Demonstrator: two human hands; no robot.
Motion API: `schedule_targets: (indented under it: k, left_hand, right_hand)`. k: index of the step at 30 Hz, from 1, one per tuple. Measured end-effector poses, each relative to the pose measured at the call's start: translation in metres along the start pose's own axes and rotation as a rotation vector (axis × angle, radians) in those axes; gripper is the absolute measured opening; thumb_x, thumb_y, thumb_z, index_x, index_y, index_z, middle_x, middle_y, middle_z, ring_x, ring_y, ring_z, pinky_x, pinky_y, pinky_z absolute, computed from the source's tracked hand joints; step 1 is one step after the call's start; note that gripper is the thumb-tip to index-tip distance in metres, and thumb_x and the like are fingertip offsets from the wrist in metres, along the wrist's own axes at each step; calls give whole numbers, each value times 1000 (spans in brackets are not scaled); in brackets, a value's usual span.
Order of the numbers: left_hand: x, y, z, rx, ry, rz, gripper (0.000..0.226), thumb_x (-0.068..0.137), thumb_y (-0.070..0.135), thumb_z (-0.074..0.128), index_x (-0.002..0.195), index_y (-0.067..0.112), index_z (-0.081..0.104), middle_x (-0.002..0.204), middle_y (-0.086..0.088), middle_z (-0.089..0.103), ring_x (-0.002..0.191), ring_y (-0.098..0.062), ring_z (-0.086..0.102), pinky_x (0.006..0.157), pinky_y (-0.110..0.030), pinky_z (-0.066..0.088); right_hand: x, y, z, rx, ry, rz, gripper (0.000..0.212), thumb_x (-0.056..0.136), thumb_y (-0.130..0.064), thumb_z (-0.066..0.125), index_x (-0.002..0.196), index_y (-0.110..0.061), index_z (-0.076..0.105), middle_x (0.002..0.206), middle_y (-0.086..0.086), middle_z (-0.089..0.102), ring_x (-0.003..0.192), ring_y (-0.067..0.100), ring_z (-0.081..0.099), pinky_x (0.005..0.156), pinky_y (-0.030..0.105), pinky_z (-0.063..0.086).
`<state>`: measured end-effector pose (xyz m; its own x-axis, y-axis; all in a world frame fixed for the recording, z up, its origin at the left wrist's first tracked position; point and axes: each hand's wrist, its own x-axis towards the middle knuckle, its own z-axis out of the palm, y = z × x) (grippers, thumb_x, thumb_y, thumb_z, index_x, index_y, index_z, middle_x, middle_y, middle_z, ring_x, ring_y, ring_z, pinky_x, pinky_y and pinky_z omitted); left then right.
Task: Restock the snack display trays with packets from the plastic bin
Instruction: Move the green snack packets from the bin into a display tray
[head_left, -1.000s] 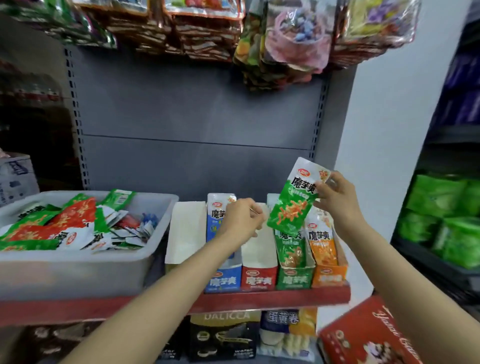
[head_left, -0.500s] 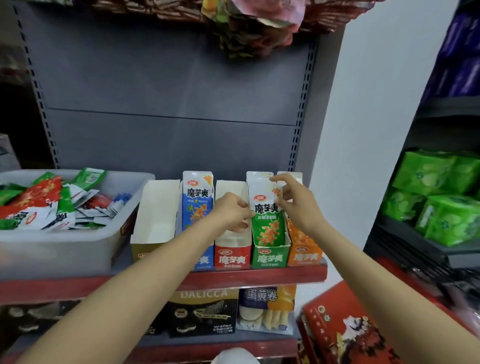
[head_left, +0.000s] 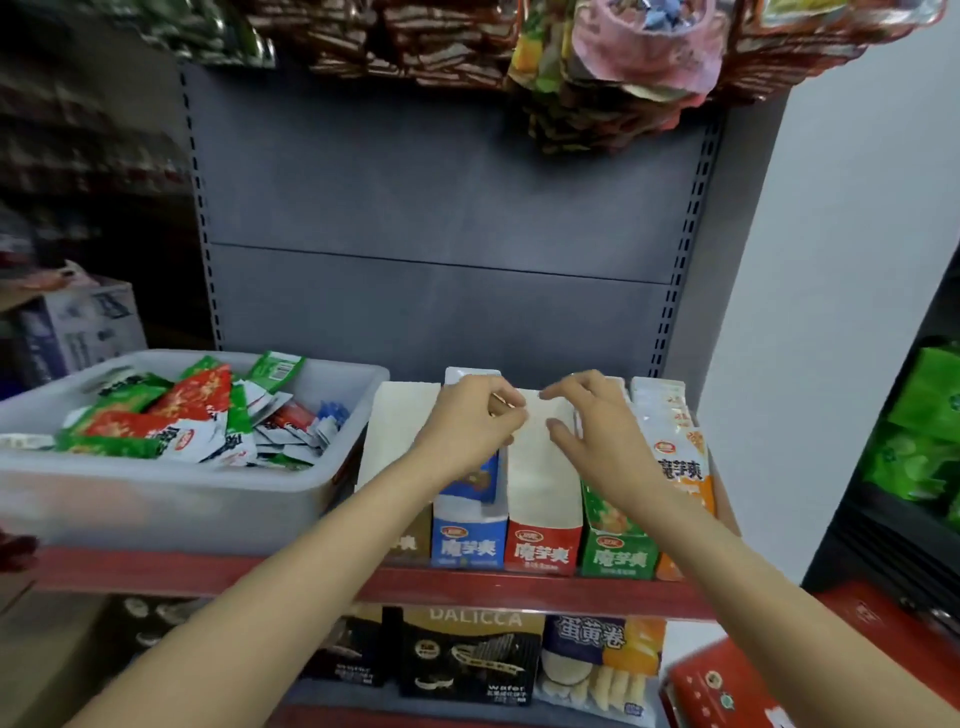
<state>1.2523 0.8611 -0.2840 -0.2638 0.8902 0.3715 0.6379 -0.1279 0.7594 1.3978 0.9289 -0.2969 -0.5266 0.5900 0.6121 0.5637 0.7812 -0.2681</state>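
Five display trays stand side by side on the red-edged shelf (head_left: 260, 574), open tops up and printed fronts outward, an arrangement that lets packets drop in from above while the labels face the aisle. The plastic bin (head_left: 156, 499) sits on the same shelf just left of the trays, presumably so that stock is within a short reach. It holds a loose heap of packets (head_left: 197, 415), mostly green, red and white, piled at mixed angles. The brown tray (head_left: 400, 441) at the left end shows a bare white interior. The blue tray (head_left: 470, 540) holds upright blue packets. The red tray (head_left: 543, 493) shows only its white inner wall, so it appears unfilled. The green tray (head_left: 618, 551) and the orange tray (head_left: 680, 467) hold upright packets; the orange ones rise above the tray wall. The left hand (head_left: 467, 431) sits over the blue tray with its fingers (head_left: 506, 410) curled; whether they pinch a packet edge cannot be told. The right hand (head_left: 597, 441) hovers over the red and green trays, its fingers (head_left: 563, 389) spread and relaxed, gripping nothing. Both hands appear positioned to square up stock at the tray tops. The red and brown trays likely need filling next.
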Motion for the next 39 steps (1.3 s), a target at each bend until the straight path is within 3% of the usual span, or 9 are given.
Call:
schedule_targets:
  k: [5, 12, 15, 18, 24, 29, 33, 37, 39]
  left_hand:
    - [-9, -41, -81, 28, 187, -21, 5, 87, 12, 63, 90, 11, 67, 81, -5, 69, 66, -14, 65, 50, -7, 42]
    - [27, -124, -194, 368, 324, -200, 11, 89, 14, 60, 97, 12, 67, 88, -3, 65, 87, -17, 60, 71, -20, 39]
    - [52, -156, -219, 536, 178, -290, 28, 91, 20, 58, 116, 8, 61, 117, -11, 64, 111, -26, 57, 88, -26, 42]
    - [70, -186, -224, 687, -130, -352, 47, 93, 30, 56, 133, 8, 47, 134, -12, 53, 120, -28, 51, 97, -32, 42]
    - [86, -214, -225, 627, -210, -417, 44, 88, 48, 55, 122, 22, 52, 118, -3, 61, 101, -22, 58, 90, -31, 47]
    - [89, -228, -230, 414, -109, -443, 42, 82, 42, 65, 115, 17, 58, 112, -2, 65, 97, -19, 62, 93, -35, 49]
    - [88, -220, -230, 187, -4, -355, 26, 86, 29, 65, 108, 15, 67, 102, -4, 68, 101, -21, 63, 92, -32, 46]
    - [82, -205, -227, 222, -19, -307, 58, 60, 81, 59, 103, 43, 62, 127, 5, 58, 124, -17, 47, 108, -41, 36]
    - [76, -195, -224, 285, -101, -289, 71, 51, 84, 62, 111, 46, 57, 135, 9, 51, 128, -15, 41, 110, -43, 31]
  right_hand:
    - [42, -68, 45, 93, -85, -104, 26, 92, -16, 54, 117, -17, 60, 122, 1, 48, 117, 17, 38, 84, 14, 25]
    - [132, -142, 120, 45, -306, -160, 41, 91, -13, 52, 132, -13, 48, 134, 10, 42, 123, 27, 37, 99, 37, 40]
    - [167, -158, 148, -78, -396, -217, 52, 92, -10, 51, 141, -15, 35, 141, 9, 36, 128, 28, 34, 100, 43, 40]
    - [193, -164, 177, -187, -501, -284, 65, 91, -6, 55, 147, -18, 25, 150, 7, 27, 136, 27, 27, 105, 42, 38]
    - [223, -168, 215, -379, -703, -423, 77, 90, -20, 60, 152, -22, 13, 160, 0, 5, 146, 20, 10, 116, 34, 20]
    - [229, -173, 230, -479, -482, -609, 42, 94, -30, 51, 134, -17, 48, 141, 3, 45, 127, 25, 45, 90, 36, 45]
    - [231, -165, 222, -577, -386, -558, 22, 95, -16, 48, 111, -17, 64, 107, 6, 64, 100, 29, 61, 65, 31, 41]
    - [222, -143, 196, -529, -347, -325, 23, 87, -3, 49, 102, -14, 64, 97, 10, 63, 90, 32, 62, 63, 30, 39]
    - [217, -129, 180, -364, -329, -158, 21, 90, -6, 47, 98, -13, 65, 100, 14, 62, 89, 35, 60, 64, 32, 40]
